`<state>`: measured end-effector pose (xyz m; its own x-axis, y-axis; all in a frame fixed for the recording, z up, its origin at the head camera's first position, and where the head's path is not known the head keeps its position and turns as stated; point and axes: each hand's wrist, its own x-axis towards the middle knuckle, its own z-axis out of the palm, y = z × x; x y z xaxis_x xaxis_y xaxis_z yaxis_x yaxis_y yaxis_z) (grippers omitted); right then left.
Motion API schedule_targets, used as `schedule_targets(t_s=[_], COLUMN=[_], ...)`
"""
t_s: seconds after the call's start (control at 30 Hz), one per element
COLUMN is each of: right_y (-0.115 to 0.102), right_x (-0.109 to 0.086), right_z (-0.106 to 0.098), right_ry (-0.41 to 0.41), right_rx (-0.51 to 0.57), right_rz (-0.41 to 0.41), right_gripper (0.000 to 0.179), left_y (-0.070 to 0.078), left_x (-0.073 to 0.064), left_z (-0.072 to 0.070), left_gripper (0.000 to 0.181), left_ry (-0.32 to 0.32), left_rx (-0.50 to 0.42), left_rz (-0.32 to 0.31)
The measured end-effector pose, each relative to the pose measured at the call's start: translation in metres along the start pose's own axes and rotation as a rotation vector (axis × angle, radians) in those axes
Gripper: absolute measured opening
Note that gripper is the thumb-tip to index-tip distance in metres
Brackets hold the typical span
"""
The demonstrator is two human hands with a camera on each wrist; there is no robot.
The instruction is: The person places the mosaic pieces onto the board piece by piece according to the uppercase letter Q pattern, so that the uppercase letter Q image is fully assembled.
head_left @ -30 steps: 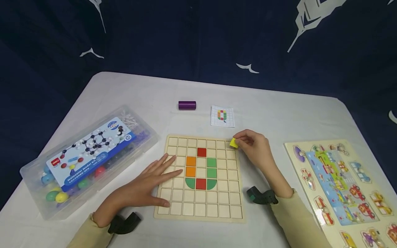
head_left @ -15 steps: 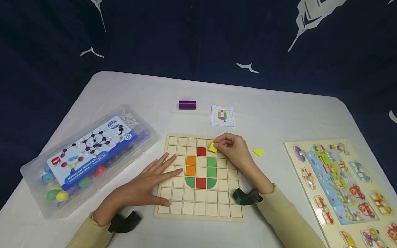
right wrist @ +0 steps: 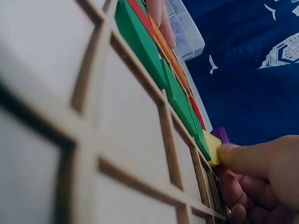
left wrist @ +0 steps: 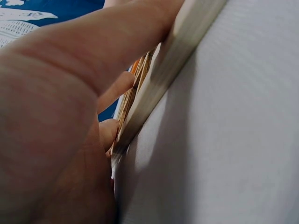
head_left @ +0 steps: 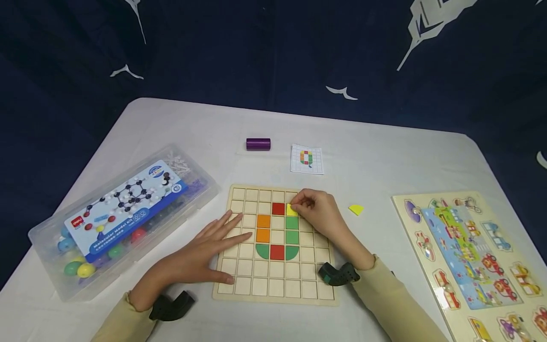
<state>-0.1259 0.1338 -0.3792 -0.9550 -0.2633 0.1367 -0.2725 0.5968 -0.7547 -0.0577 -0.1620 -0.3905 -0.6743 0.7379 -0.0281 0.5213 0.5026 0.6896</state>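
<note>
A wooden grid board lies on the table with coloured tiles in its cells. My right hand pinches a yellow tile at the cell right of the upper red tile, just above a green square. In the right wrist view the thumb lies against the yellow tile; its far side is hidden. My left hand rests with spread, straight fingers on the board's left edge. Two orange squares, a lower red square and green rounded corners are also set in the grid.
A loose yellow quarter-round tile lies right of the board. Behind are a pattern card and a purple cylinder. A molecular model kit box stands left, a picture peg puzzle right.
My right hand has moved left from the board's upper right corner, then brought the yellow tile down to the cell beside the red one. Another yellow tile now shows on the table. The left hand stayed put.
</note>
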Motion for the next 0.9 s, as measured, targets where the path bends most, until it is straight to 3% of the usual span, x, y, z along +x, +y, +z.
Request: schedule_targets(t_s=[0.27, 0.4, 0.53, 0.63, 0.9], right_y=[0.001, 0.009, 0.024, 0.033, 0.054], right_x=[-0.004, -0.01, -0.032, -0.048, -0.06], right_z=[-0.011, -0.04, -0.074, -0.089, -0.086], right_ry=[-0.007, 0.067, 0.146, 0.162, 0.189], right_rx=[0.025, 0.024, -0.079, -0.152, -0.232], right_rz=[0.01, 0.056, 0.14, 0.192, 0.291], right_gripper=[0.003, 0.009, 0.017, 0.021, 0.026], left_y=[0.003, 0.003, 0.004, 0.004, 0.005], left_x=[-0.001, 0.0, 0.0, -0.001, -0.001], left_z=[0.001, 0.001, 0.001, 0.0, -0.001], left_gripper=[0.088, 0.088, 0.088, 0.088, 0.088], left_ry=[-0.011, -0.002, -0.004, -0.005, -0.005], left_rx=[-0.008, 0.006, 0.011, 0.008, -0.011], left_rz=[-0.002, -0.002, -0.003, -0.007, -0.011])
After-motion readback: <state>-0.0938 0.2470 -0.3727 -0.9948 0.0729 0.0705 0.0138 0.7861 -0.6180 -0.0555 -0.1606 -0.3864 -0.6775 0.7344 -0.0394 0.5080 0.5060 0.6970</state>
